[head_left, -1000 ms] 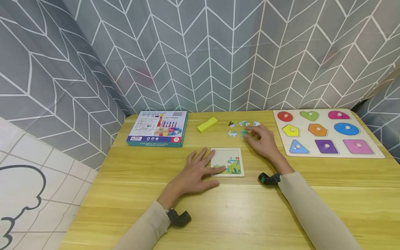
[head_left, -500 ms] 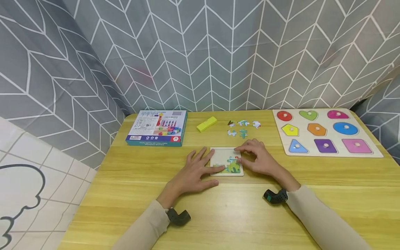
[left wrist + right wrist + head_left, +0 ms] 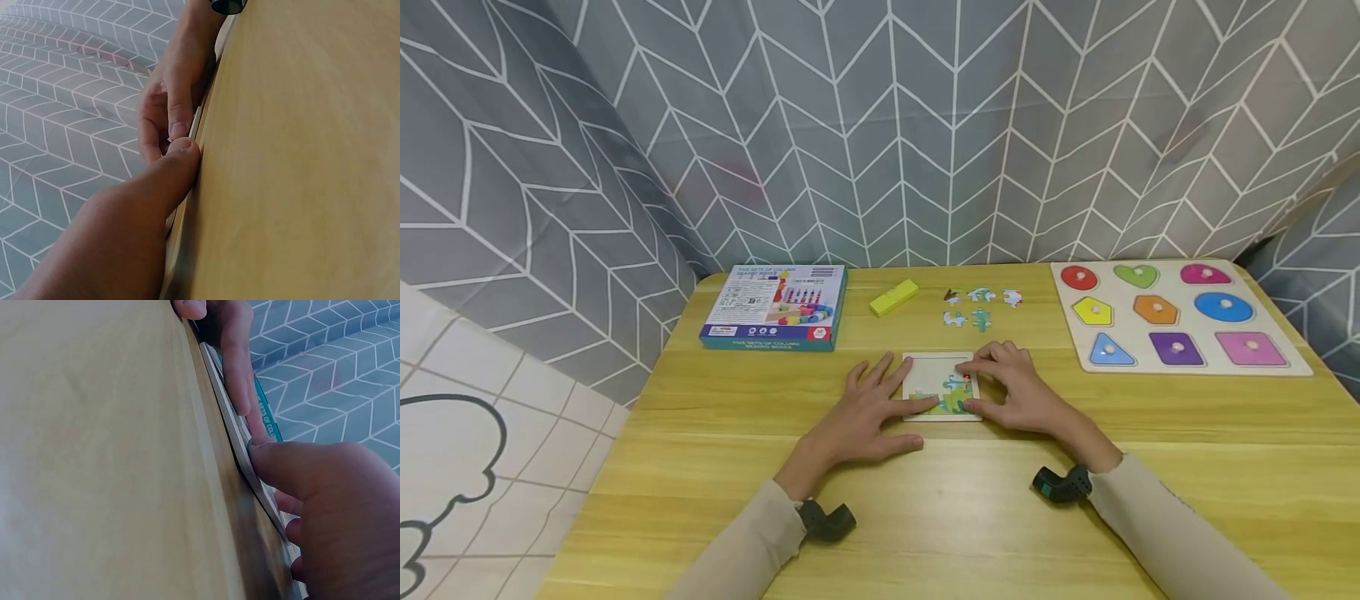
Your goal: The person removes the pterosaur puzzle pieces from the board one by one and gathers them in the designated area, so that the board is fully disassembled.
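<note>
A small square jigsaw tray [image 3: 934, 357] lies on the table in the head view, with green pieces [image 3: 957, 403] fitted along its bottom and right. My left hand [image 3: 872, 417] lies spread over its left side, index finger across the lower pieces. At the right edge, my right hand [image 3: 1018, 392] touches the tray with thumb and index fingertips set apart, one near the top piece and one low down. In the right wrist view, the right thumb [image 3: 281, 465] presses at the tray rim [image 3: 231, 425]. Several loose puzzle pieces [image 3: 981, 319] lie behind the tray.
A boxed bead set [image 3: 775, 308] stands at the back left, beside a yellow block [image 3: 893, 297]. On the right lies a knobbed shape board [image 3: 1157, 342]. A grey patterned curtain [image 3: 880, 125] hangs behind the wooden table [image 3: 970, 508].
My right hand has moved from the loose pieces down to the tray's right side, and its thumb has slid lower along it. The left hand has stayed put.
</note>
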A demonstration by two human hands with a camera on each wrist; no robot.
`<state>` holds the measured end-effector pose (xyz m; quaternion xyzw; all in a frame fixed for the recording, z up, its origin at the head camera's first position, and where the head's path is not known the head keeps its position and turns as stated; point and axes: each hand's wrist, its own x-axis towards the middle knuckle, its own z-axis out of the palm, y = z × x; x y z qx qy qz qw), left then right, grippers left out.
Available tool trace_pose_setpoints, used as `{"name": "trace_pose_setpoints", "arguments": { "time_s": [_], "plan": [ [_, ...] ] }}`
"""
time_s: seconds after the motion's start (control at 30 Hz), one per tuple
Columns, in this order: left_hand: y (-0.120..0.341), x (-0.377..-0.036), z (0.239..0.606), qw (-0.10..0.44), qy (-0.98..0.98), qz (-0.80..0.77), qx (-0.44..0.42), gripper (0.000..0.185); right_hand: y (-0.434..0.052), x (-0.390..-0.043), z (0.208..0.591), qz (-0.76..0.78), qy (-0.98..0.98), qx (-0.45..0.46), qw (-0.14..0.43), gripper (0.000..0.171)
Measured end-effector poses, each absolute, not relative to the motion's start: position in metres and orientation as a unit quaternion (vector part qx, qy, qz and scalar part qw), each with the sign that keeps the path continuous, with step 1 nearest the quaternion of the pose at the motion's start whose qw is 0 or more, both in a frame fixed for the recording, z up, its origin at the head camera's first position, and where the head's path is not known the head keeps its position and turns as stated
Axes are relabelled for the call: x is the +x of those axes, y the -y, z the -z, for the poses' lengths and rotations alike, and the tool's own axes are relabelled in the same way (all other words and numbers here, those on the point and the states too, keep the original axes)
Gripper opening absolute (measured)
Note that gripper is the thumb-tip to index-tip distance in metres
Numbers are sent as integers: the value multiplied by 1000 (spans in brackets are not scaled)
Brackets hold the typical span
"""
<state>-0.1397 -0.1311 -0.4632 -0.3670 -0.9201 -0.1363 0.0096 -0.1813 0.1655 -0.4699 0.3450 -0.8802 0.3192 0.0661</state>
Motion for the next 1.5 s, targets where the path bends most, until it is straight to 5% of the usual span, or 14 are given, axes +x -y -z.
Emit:
{"name": "trace_pose_setpoints", "arguments": {
  "time_s": [1.5],
  "plan": [
    [130, -140, 465, 5, 921, 134, -366, 57, -162, -176, 467, -412, 844, 343, 16, 42]
  ]
}}
